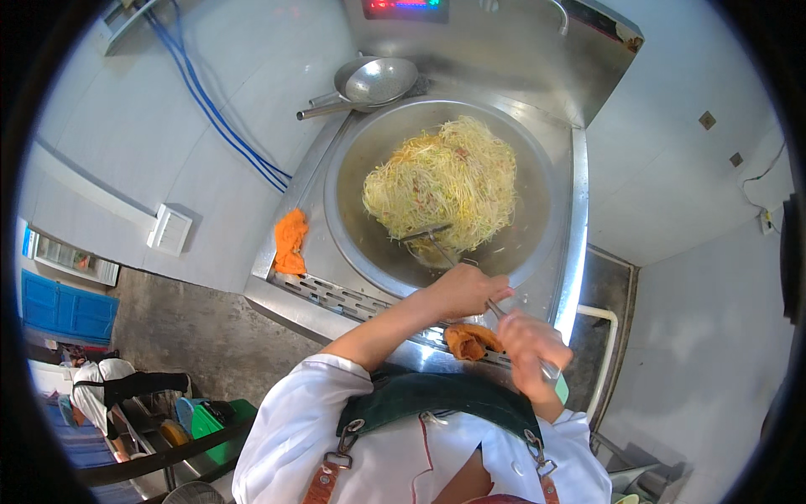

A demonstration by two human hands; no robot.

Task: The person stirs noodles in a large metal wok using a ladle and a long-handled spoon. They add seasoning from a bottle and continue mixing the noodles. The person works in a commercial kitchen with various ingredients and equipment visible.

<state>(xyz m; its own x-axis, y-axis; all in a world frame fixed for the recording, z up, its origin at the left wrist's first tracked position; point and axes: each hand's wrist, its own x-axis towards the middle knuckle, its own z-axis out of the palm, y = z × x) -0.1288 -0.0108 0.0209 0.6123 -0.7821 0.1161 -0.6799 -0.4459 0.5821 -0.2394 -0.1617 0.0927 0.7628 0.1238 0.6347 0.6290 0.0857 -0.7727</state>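
A big round metal wok set in a steel cooking counter holds a heap of bean sprouts with some reddish bits. Both hands grip a long-handled metal spatula; its blade lies at the near edge of the sprouts. My left hand is closed around the handle over the wok's near rim. Farther back along the handle, close to my body, my right hand is wrapped around it. A brown-orange cloth lies on the counter's front edge, just below my hands.
Two smaller woks rest at the back left of the counter. An orange cloth lies at its left edge, beside a slotted drain grate. A faucet reaches over from behind. Another person bends over at the lower left.
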